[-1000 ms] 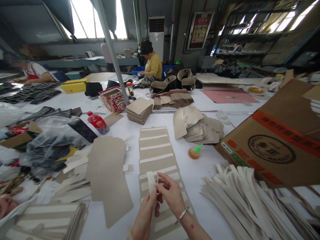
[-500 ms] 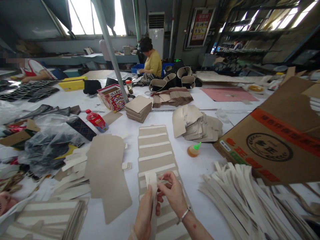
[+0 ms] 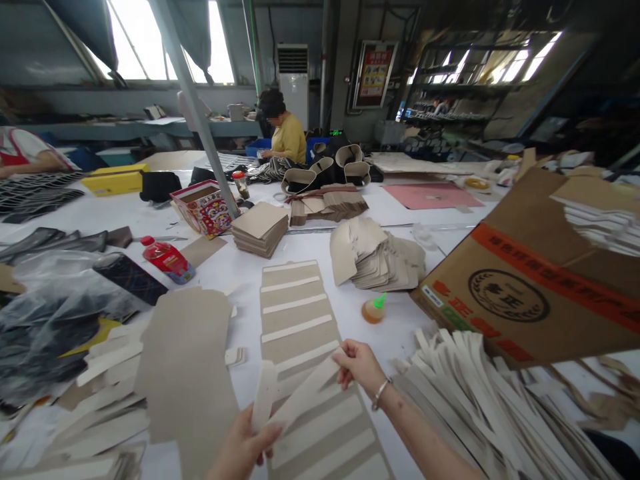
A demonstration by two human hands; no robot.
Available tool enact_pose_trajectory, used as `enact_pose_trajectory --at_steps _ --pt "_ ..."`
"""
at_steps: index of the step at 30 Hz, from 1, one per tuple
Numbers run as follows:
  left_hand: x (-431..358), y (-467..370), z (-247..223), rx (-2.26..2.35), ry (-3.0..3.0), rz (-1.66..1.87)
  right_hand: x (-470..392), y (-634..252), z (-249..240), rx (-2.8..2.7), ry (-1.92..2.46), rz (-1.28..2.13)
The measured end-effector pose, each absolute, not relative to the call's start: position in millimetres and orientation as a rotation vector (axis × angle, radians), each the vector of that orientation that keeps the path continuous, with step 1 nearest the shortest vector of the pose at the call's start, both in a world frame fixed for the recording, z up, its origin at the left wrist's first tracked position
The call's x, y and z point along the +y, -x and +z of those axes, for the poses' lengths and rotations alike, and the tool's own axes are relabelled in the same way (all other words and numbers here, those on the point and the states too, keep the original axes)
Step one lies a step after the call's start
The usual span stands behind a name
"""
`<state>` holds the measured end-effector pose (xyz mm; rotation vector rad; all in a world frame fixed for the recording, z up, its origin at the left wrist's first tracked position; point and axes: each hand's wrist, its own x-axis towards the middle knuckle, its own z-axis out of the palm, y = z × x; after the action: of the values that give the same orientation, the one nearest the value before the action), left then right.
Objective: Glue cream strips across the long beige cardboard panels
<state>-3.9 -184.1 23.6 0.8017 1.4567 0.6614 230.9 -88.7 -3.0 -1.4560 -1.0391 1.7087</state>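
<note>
A long grey-beige cardboard panel (image 3: 295,323) with several white cross strips lies in front of me. Above its near part, my right hand (image 3: 361,365) pinches the upper end of a white strip (image 3: 313,390). The strip slants down to my left hand (image 3: 245,440), whose thumb presses on its lower end. My left hand also grips further white strips (image 3: 263,393) that stand up between its fingers. Left of the panel lies a larger plain cardboard piece (image 3: 187,360). A small glue bottle with a green tip (image 3: 374,309) stands to the right.
Loose strips (image 3: 470,387) are heaped at right, before a big carton (image 3: 510,293). Stacked cardboard pieces (image 3: 263,230) and a fanned pile (image 3: 380,257) lie farther back. A red bottle (image 3: 167,260) and plastic bag (image 3: 60,313) are at left. A person in yellow (image 3: 289,139) sits beyond.
My hands have moved apart. My right hand has drawn the end of one strip up and right, away from the others in my left hand. The view has turned slightly right.
</note>
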Motion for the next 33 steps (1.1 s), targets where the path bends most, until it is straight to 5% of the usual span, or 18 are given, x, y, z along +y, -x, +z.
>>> enact_pose_trajectory --at_steps 16,33 --pt "-92.2 39.6 -45.0 1.884 -1.0 0.505 -16.6 -240.4 -59.7 -1.546 1.953 1.231" --pt "-89.4 35.6 -45.8 2.051 -1.097 0.252 -13.7 -236.2 -65.6 -1.684 2.094 1.023"
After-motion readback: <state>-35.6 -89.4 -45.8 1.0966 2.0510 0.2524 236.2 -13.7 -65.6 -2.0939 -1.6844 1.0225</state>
